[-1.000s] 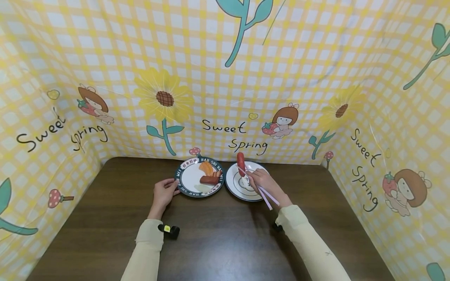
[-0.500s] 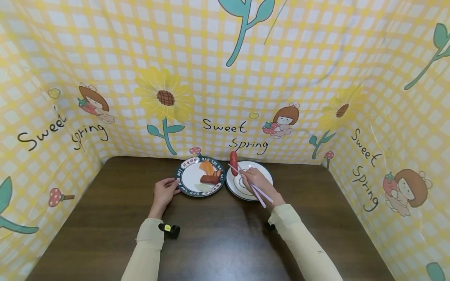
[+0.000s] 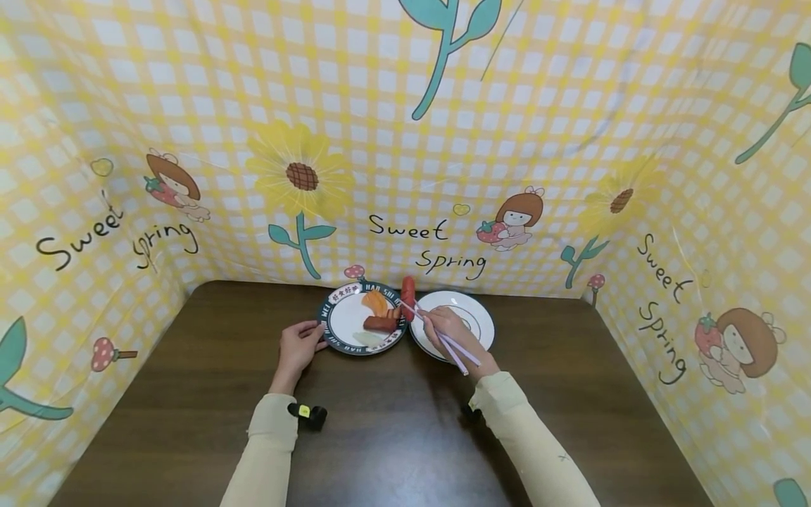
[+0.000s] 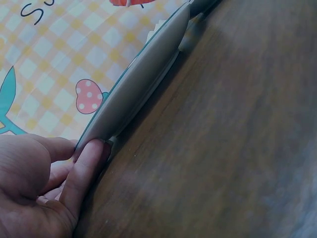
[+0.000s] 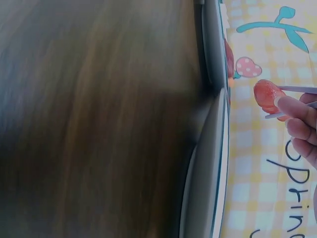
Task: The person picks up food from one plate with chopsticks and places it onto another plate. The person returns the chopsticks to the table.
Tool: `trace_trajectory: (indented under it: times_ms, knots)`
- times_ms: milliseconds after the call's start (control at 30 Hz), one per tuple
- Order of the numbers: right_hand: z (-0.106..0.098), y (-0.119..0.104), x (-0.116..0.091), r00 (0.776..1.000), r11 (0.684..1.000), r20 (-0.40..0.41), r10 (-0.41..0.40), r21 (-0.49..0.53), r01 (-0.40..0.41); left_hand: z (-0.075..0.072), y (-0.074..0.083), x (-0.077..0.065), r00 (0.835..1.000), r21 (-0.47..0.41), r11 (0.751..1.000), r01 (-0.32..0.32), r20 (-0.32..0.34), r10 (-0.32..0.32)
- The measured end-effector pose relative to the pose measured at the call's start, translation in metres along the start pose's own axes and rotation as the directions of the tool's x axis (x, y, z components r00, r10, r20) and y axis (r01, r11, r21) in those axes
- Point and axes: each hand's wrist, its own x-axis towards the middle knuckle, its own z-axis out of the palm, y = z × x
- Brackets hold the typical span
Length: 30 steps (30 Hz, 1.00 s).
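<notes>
My left hand [image 3: 298, 352] pinches the near-left rim of a green-rimmed plate [image 3: 344, 320]; in the left wrist view a thumb and finger [image 4: 86, 163] meet at its edge. On that plate lie an orange shrimp-like piece [image 3: 374, 303], a brown block of meat [image 3: 380, 324], smaller reddish pieces and a pale slice. With my right hand [image 3: 453, 329] I hold pale purple chopsticks [image 3: 451, 351]. A red sausage [image 3: 408, 292] is gripped between their tips, raised over the gap where the two plates meet. In the right wrist view the sausage [image 5: 267, 96] hangs above plate height.
A white plate [image 3: 483, 320] with a dark rim stands under my right hand, beside the green-rimmed one. Both are near the back edge of the brown wooden table [image 3: 393, 436]. Yellow checked cloth [image 3: 405, 162] walls the back and sides.
My right hand has carried the sausage in the chopsticks leftward, from over the white plate to the right edge of the green-rimmed plate. My left hand stays at the plate's rim.
</notes>
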Motion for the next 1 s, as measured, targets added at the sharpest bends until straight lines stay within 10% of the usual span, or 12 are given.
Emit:
trace_trajectory:
  times_ms: [1000]
  knots:
    - [0.04, -0.042, 0.042, 0.982, 0.934, 0.151, 0.114, 0.32, -0.157, 0.0, 0.0, 0.0, 1.0, -0.015, 1.0, -0.005, -0.007, 0.005]
